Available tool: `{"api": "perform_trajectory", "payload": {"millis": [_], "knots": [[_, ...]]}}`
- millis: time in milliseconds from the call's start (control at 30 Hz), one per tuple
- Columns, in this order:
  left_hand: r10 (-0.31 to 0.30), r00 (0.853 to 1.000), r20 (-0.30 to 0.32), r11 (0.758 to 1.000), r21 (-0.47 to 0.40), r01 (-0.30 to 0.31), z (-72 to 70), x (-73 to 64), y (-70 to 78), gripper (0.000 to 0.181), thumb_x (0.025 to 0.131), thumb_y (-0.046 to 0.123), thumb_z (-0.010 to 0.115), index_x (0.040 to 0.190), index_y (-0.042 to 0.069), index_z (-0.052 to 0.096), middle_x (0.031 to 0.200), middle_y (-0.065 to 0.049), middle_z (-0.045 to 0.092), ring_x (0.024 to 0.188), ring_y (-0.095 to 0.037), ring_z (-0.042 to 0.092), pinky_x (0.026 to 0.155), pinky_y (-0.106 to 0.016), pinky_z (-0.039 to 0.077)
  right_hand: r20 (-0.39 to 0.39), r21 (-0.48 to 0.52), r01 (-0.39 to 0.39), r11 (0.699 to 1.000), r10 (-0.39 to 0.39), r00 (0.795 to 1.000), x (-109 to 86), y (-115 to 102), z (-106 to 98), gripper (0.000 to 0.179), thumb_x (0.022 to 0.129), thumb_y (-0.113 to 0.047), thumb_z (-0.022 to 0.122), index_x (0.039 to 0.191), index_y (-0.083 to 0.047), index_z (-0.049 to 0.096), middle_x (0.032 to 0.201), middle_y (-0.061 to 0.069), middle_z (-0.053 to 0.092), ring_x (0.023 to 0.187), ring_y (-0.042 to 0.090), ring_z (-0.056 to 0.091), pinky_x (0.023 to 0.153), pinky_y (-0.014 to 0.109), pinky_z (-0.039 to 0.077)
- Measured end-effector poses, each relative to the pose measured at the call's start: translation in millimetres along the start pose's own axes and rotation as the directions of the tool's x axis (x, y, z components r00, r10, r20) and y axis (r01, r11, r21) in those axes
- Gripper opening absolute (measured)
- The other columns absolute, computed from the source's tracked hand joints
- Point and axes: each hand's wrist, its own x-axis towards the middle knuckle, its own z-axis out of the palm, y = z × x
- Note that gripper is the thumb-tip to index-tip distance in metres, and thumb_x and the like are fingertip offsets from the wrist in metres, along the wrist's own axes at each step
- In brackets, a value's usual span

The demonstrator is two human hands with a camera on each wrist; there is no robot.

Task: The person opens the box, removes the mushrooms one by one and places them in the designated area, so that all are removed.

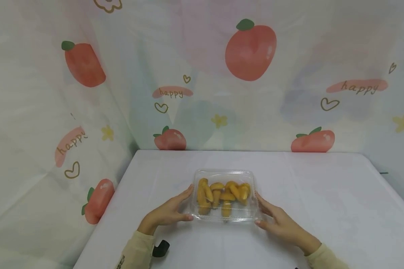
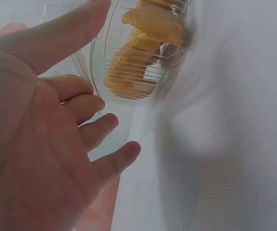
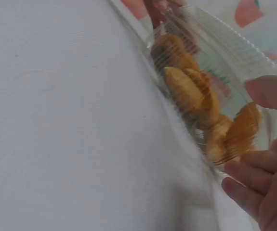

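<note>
A clear plastic box (image 1: 237, 216) with its lid down lies between my two hands on the white cloth. Inside it are several yellow-brown mushrooms (image 1: 217, 192) with thick stems. My left hand (image 1: 166, 212) holds the box's left side. In the left wrist view the thumb (image 2: 68, 36) lies along one face of the rim and the bent fingers touch the other. At the right side, my right hand (image 1: 282, 226) grips the edge, with the thumb (image 3: 270, 91) over the lid and the fingers lower down. The underside of the box is hidden in the head view.
A white cloth covers the table (image 1: 161, 168). Behind and to the left hangs a pale curtain (image 1: 202, 123) printed with peaches, hearts and the word "happy". A small black object (image 1: 161, 249) shows beside the left sleeve (image 1: 136, 249).
</note>
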Motion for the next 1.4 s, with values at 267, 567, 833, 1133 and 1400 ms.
{"api": "perform_trajectory", "payload": {"millis": [267, 567, 833, 1133, 1400], "knots": [[-0.016, 1.000, -0.002, 1.000, -0.001, 0.016, 0.2, -0.4, -1.1, 0.100, 0.088, 0.027, 0.079, 0.163, 0.009, 0.015, 0.171, -0.006, 0.010, 0.159, -0.029, 0.012, 0.126, -0.056, 0.017, -0.130, -0.083, -0.017, 0.996, 0.006, 0.992, 1.2, 1.4, 15.3, 0.070, 0.094, -0.015, 0.068, 0.151, 0.009, 0.036, 0.149, 0.029, 0.048, 0.118, 0.042, 0.066, 0.097, 0.033, 0.058], [-0.007, 1.000, -0.019, 1.000, -0.003, 0.007, 1.9, 0.7, 0.7, 0.100, 0.088, 0.023, 0.079, 0.163, 0.007, 0.014, 0.171, -0.008, 0.010, 0.159, -0.029, 0.012, 0.126, -0.056, 0.017, -0.202, -0.133, 0.031, 0.991, -0.058, 0.978, 2.1, 0.6, 21.0, 0.064, 0.095, -0.008, 0.064, 0.151, 0.008, 0.038, 0.148, 0.029, 0.049, 0.123, 0.039, 0.062, 0.092, 0.039, 0.061], [0.004, 0.999, -0.033, 1.000, 0.008, -0.004, 2.9, 0.7, 0.6, 0.099, 0.088, 0.027, 0.079, 0.162, 0.004, 0.017, 0.171, -0.008, 0.011, 0.159, -0.029, 0.013, 0.127, -0.054, 0.017, -0.402, -0.154, 0.007, 0.988, -0.069, 0.913, 2.4, 4.0, 26.4, 0.035, 0.094, 0.008, 0.056, 0.128, 0.008, 0.064, 0.120, 0.020, 0.073, 0.112, 0.014, 0.068, 0.079, 0.017, 0.059], [-0.005, 0.999, -0.050, 1.000, 0.004, 0.005, 0.3, -0.4, 3.7, 0.100, 0.086, 0.025, 0.081, 0.162, 0.007, 0.018, 0.171, -0.008, 0.013, 0.158, -0.030, 0.015, 0.126, -0.055, 0.019, -0.311, 0.185, 0.058, 0.981, 0.002, 0.951, 3.7, 11.5, 9.2, 0.032, 0.094, 0.012, 0.057, 0.126, 0.015, 0.062, 0.125, 0.014, 0.072, 0.107, -0.010, 0.064, 0.080, 0.011, 0.057], [-0.019, 0.997, -0.079, 1.000, 0.014, 0.021, 0.7, 0.8, 2.9, 0.103, 0.081, 0.027, 0.086, 0.161, 0.010, 0.025, 0.168, -0.010, 0.024, 0.155, -0.034, 0.025, 0.123, -0.058, 0.026, -0.218, 0.241, 0.035, 0.970, 0.019, 0.976, 3.0, 15.6, -4.3, 0.033, 0.090, 0.011, 0.063, 0.123, 0.012, 0.063, 0.118, 0.024, 0.072, 0.103, -0.005, 0.068, 0.080, 0.015, 0.058]]}}
